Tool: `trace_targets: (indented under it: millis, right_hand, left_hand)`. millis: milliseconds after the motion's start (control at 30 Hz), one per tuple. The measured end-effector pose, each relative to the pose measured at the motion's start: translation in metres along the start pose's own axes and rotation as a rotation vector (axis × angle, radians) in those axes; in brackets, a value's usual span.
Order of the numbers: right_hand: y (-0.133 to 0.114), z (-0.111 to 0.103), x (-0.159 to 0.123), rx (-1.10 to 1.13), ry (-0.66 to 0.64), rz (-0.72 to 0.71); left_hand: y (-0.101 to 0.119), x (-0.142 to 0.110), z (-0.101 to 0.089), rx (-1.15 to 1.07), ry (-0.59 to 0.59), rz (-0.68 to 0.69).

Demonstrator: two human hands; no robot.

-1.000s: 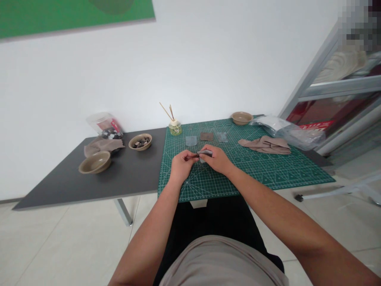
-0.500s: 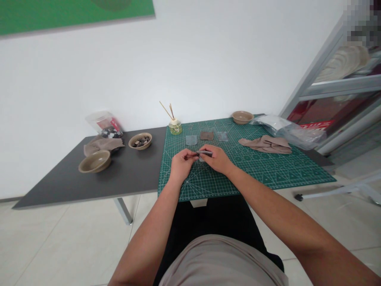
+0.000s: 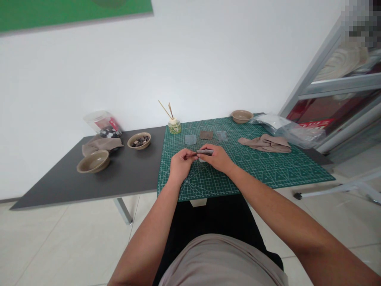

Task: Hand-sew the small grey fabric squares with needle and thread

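My left hand (image 3: 180,162) and my right hand (image 3: 218,158) meet above the green cutting mat (image 3: 256,167). Between right thumb and fingers is a thin, flat grey piece (image 3: 205,151), whose kind I cannot tell. The left fingers pinch something small and dark at its left end, mostly hidden by the fingertips. Under the right fingers a bit of a pale flat piece (image 3: 202,160) shows. Just beyond the hands, in a row, lie a grey flat square (image 3: 190,139), a brown one (image 3: 206,135) and a bluish, see-through one (image 3: 222,136).
Left, on the dark table (image 3: 127,174), are a bowl of small dark pieces (image 3: 139,141), another bowl (image 3: 93,162), a cloth (image 3: 101,145) and a clear tub (image 3: 102,124). A reed diffuser (image 3: 174,126) stands behind. Rightward are a bowl (image 3: 242,116), a brown cloth (image 3: 266,143) and a plastic bag (image 3: 291,130).
Both hands keep nearly the same place and pinch. The grey piece in the right fingers is turned slightly. The whole view has shifted a little.
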State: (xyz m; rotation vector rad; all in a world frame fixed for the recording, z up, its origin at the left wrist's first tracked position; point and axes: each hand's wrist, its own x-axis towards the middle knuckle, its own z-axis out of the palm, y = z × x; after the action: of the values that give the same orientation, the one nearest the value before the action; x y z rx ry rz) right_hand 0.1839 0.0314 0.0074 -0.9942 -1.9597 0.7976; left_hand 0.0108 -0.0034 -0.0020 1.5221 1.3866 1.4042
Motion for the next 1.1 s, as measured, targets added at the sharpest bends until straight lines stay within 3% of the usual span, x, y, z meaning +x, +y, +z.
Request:
trace_targets:
  millis: [700,967,1100]
  right_hand:
    - [-0.003,0.0,-0.001,-0.017,0.005,-0.028]
    - [0.005,0.004,0.003,0.031,0.199,0.018]
    - [0.009,0.007,0.005,0.038,0.138,0.055]
  left_hand:
    - [-0.004,0.004,0.001,-0.143,0.022,-0.07]
    - [-0.005,0.004,-0.001,-0.09,0.102,-0.028]
    - [-0.003,0.002,-0.001,-0.136,0.104,-0.004]
